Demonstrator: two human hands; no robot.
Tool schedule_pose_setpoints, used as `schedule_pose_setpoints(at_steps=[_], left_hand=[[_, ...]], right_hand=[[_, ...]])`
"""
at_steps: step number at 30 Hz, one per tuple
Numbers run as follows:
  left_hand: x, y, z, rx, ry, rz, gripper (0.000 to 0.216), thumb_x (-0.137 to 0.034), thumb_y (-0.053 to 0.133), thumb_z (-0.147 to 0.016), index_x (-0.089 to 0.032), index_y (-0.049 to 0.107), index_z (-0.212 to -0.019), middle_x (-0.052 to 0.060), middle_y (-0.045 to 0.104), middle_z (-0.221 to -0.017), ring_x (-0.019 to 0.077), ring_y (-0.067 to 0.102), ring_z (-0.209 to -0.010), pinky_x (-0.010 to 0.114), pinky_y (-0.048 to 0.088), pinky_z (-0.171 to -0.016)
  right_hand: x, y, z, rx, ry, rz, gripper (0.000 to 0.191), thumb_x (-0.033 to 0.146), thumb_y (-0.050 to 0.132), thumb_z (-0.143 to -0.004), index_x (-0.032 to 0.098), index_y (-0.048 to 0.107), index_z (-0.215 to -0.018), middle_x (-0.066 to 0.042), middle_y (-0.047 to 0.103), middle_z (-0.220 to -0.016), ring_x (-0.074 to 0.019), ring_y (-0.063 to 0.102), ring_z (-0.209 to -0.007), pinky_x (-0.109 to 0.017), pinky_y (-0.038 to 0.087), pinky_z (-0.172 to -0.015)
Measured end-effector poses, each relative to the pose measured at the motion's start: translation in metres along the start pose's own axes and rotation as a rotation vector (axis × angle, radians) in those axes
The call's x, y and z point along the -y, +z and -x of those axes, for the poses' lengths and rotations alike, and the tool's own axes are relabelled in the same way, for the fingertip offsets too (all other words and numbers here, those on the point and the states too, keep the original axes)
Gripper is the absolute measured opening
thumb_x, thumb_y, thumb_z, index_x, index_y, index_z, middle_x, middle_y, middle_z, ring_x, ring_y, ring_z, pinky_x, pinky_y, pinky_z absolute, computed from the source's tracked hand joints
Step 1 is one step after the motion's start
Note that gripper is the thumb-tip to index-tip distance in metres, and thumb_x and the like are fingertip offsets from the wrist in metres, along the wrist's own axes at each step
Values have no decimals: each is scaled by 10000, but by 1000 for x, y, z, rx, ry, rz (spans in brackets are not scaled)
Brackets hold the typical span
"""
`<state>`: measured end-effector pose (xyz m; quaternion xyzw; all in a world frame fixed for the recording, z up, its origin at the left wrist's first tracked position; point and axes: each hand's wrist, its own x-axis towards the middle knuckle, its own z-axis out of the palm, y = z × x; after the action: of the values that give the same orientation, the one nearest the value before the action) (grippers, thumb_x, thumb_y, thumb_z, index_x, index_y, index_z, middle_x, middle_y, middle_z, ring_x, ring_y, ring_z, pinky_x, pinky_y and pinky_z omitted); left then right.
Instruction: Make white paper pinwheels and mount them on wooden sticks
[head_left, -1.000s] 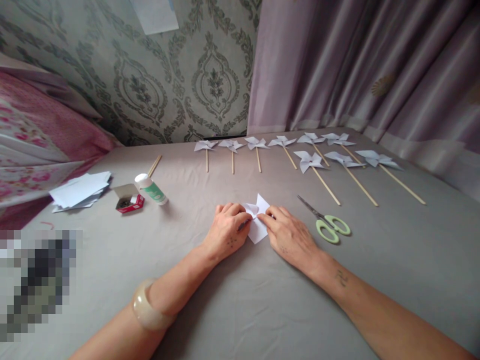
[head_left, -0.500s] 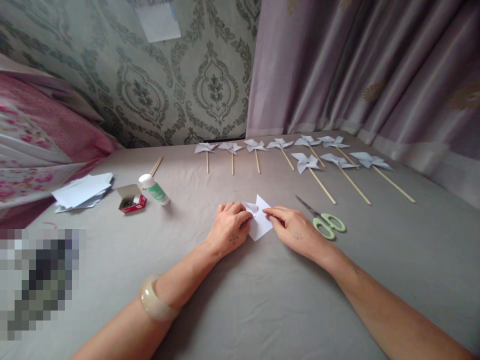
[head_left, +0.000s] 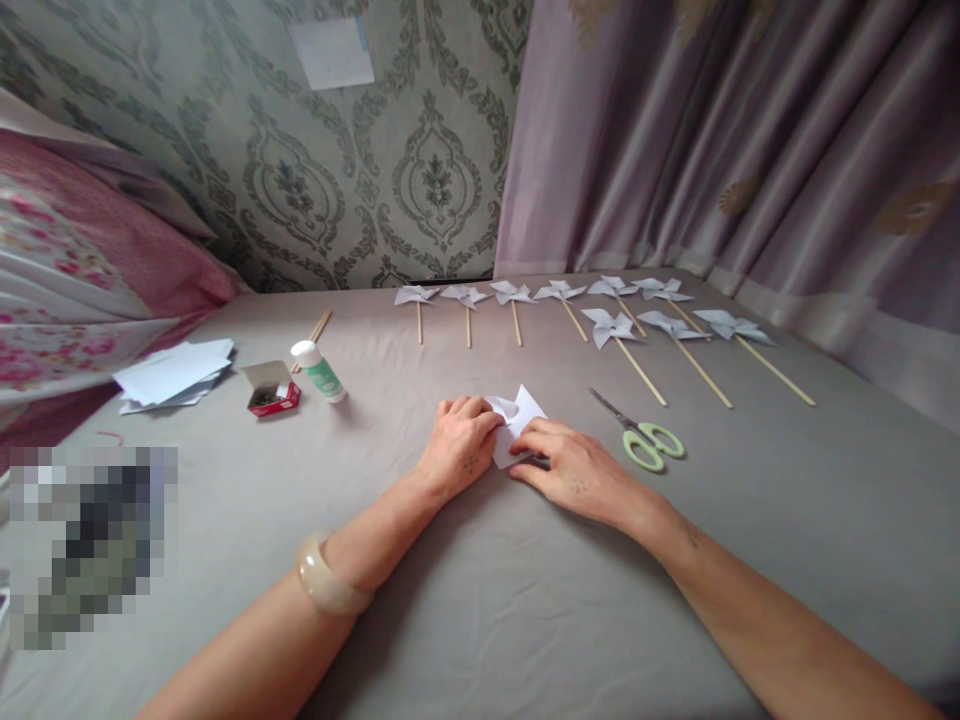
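A small sheet of white paper [head_left: 531,408], cut and partly folded like a pinwheel, lies between my two hands. My left hand [head_left: 466,440] is closed on its left side, pinching a curled flap toward the middle. My right hand [head_left: 566,462] is at the near right edge, its bent fingers on the paper and its thumb just below, by the near corner. The fingers partly cover the paper's centre and near edge. To the right of my right hand lie scissors [head_left: 641,440] with light green handles.
Several finished paper pinwheels [head_left: 613,328] on wooden sticks lie along the back and right. At left are a stack of white paper [head_left: 176,372], an open small red box [head_left: 274,400] of dark little pieces, a glue stick [head_left: 321,374] and wooden sticks [head_left: 322,325].
My right hand has moved from the paper's right corner down and left to its near edge, with thumb and fingers now further apart. My left hand keeps its pinch. The view has shifted slightly.
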<state>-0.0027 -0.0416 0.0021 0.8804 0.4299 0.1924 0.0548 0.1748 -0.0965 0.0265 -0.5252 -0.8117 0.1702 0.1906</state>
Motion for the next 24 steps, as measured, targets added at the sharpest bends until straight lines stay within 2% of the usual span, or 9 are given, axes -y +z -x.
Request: schedule_pose_setpoints(at_steps=[5, 8, 10, 13, 15, 17, 19, 21, 24], left_hand=[[1, 1, 1, 5, 14, -1, 222, -182, 486, -899, -222, 687, -984, 51, 670, -1014, 206, 564, -971, 356, 357, -837], [-1, 2, 2, 3, 11, -5, 218, -185, 493, -894, -218, 687, -988, 49, 669, -1017, 208, 562, -974, 358, 362, -837], [-2, 2, 2, 7, 14, -10, 221, -182, 492, -890, -218, 686, -988, 48, 669, -1019, 210, 561, -979, 363, 369, -841], [-4, 3, 3, 6, 8, -16, 227, -184, 482, -885, -218, 682, -989, 50, 669, -1021, 218, 563, -984, 370, 388, -843], [-4, 4, 4, -4, -6, -21, 242, -184, 475, -880, -209, 671, -1018, 66, 659, -1089, 231, 558, -1019, 379, 408, -843], [-2, 6, 4, -15, -12, -13, 270, -178, 469, -872, -195, 656, -1066, 88, 638, -1167, 248, 541, -1085, 395, 421, -876], [0, 9, 4, -18, -9, 6, 286, -175, 472, -865, -185, 650, -1088, 99, 632, -1191, 260, 519, -1141, 417, 415, -941], [1, 11, 2, -10, -12, 23, 283, -172, 476, -858, -180, 651, -1080, 100, 642, -1172, 267, 515, -1148, 438, 408, -981], [1, 13, 0, -33, -34, 62, 311, -176, 472, -861, -185, 617, -1136, 97, 640, -1182, 263, 524, -1120, 445, 434, -973]], right_hand=[[-7, -2, -3, -5, -16, -82, 159, 270, 588, -869, 199, 674, -756, -17, 669, -866, -144, 610, -790, -268, 421, -733], [-15, -9, -7, -146, 94, -158, 280, 343, 554, -868, 184, 605, -644, 6, 621, -686, -121, 549, -630, -248, 388, -617], [-17, -14, -13, -246, 179, -138, 380, 413, 513, -873, 188, 527, -567, 28, 522, -547, -112, 468, -532, -249, 334, -532], [-6, -16, -32, -274, 164, -95, 406, 432, 490, -876, 197, 482, -545, 42, 452, -484, -105, 416, -483, -249, 293, -486], [11, -14, -55, -248, 79, -128, 283, 364, 531, -858, 190, 558, -637, 25, 558, -565, -115, 495, -540, -239, 355, -528], [33, -8, -86, -179, -20, -230, 92, 237, 554, -830, 179, 623, -811, -15, 675, -764, -132, 597, -681, -237, 438, -633], [57, 1, -123, -64, -76, -318, 170, 147, 570, -796, 156, 640, -950, -58, 699, -928, -147, 630, -830, -249, 471, -745], [80, 14, -159, 73, -48, -377, 302, 120, 624, -749, 131, 629, -1051, -88, 687, -1018, -152, 626, -879, -259, 479, -797], [109, 38, -202, 189, 30, -436, 503, 102, 708, -653, 136, 598, -1143, -97, 662, -1100, -162, 626, -899, -247, 495, -756]])
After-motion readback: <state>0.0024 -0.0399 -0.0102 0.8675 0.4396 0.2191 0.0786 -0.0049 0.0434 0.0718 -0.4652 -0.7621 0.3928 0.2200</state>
